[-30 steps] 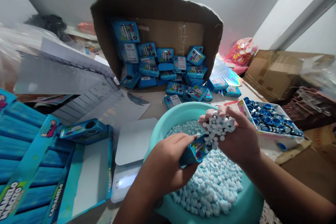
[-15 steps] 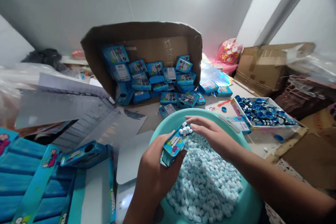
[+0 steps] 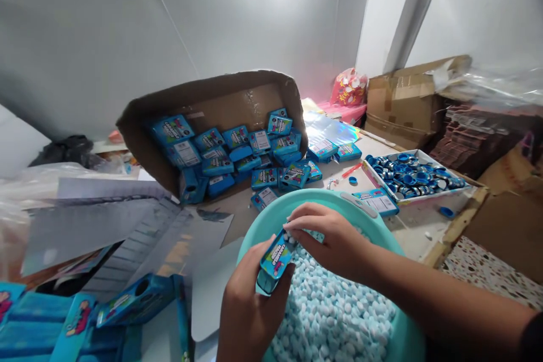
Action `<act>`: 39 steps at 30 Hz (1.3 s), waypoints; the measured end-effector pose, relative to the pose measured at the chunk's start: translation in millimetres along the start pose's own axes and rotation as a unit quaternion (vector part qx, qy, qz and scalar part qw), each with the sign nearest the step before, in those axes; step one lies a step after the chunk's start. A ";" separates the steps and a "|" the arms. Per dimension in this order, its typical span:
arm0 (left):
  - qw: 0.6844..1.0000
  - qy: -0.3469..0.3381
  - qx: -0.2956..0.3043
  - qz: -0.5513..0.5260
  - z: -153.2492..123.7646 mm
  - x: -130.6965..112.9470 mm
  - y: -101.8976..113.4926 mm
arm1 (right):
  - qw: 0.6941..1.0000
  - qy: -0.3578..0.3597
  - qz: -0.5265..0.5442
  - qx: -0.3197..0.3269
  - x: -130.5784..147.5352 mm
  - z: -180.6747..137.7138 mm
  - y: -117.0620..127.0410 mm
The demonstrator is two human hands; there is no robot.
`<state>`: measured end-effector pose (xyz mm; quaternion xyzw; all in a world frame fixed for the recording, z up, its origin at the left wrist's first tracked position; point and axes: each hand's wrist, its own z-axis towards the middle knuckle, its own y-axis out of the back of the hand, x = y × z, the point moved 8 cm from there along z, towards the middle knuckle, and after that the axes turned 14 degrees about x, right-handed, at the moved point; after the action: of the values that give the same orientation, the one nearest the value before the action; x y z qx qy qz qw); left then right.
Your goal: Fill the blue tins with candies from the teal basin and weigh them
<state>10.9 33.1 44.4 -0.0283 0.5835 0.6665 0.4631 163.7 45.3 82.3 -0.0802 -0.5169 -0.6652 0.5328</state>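
Note:
My left hand (image 3: 248, 300) is wrapped round a small blue candy box (image 3: 275, 257), tilted above a turquoise basin (image 3: 254, 223). White and pale blue candies show at the box's upper end. Over that end lies my right hand (image 3: 333, 235), its fingers stretched out and touching the candies; exactly what they touch is partly hidden. A heap of small pale blue and white candies (image 3: 339, 300) fills the basin beneath both hands.
Behind the basin, a cardboard carton (image 3: 203, 87) lies on its side with several blue boxes inside. At right stands a tray of blue caps (image 3: 411, 175). Larger blue packs (image 3: 38, 328) sit at lower left beside papers (image 3: 97, 220). Brown cartons (image 3: 401, 102) stand farther back.
The view has tilted up, so the surroundings sit lower. My right hand has moved in over the box's upper end and now covers much of the candy there. My left hand keeps its hold.

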 end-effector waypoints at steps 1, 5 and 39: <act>1.000 -0.002 0.005 -0.002 0.5 -0.8 -0.3 | 1.000 0.005 -0.015 -0.006 1.4 -0.2 0.5; 1.000 -0.012 0.024 -0.006 2.2 -5.0 -1.3 | 0.999 0.012 -0.042 0.003 3.3 -0.5 -2.3; 0.998 0.044 -0.051 0.007 -3.7 6.6 6.8 | 0.998 -0.030 -0.003 -0.053 3.2 -3.8 12.6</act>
<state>0.9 34.7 44.5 -0.0767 0.5692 0.6967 0.4298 174.0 41.6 90.3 -0.1271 -0.4964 -0.6906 0.5104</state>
